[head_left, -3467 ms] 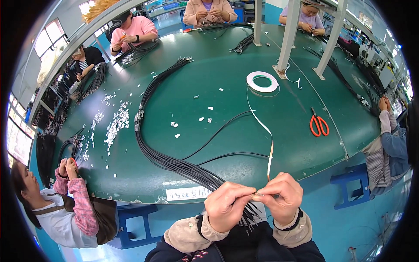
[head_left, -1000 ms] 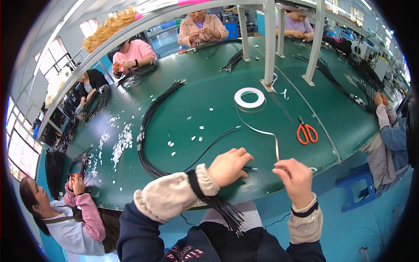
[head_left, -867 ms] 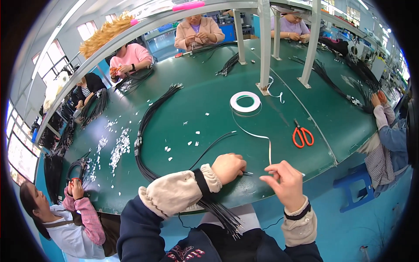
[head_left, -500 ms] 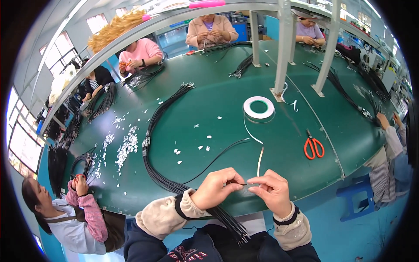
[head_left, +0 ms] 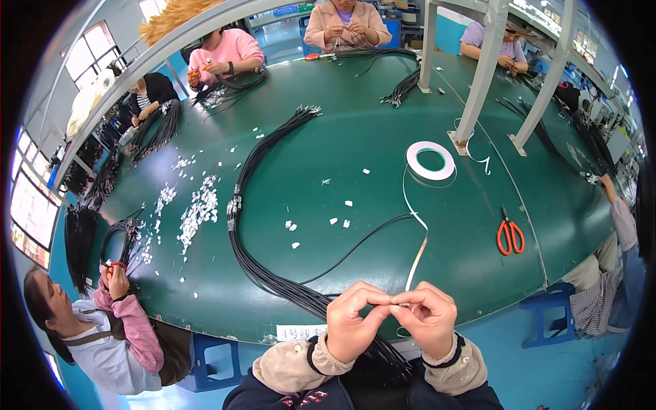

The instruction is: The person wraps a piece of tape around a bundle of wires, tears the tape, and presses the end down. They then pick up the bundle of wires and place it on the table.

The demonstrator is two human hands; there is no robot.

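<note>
A wide green table (head_left: 355, 143) fills most of the view, with other people seated around its far and left edges. A long bundle of black cables (head_left: 240, 225) curves across it from the far middle down to the near edge, where it passes under the person's hands and hangs off the table. A roll of white tape (head_left: 430, 160) lies flat on the right half, and a thin white tape strip (head_left: 415, 225) runs from it down to the fingertips. Red-handled scissors (head_left: 510, 236) lie well to the right, and small white scraps (head_left: 198, 208) are scattered on the left. The left hand (head_left: 352, 321) and right hand (head_left: 429, 320) meet just over the near edge, fingertips touching, both curled tight and pinching the strip's end between them. Whether a cable is also caught in that pinch cannot be told, since the knuckles cover the spot.
</note>
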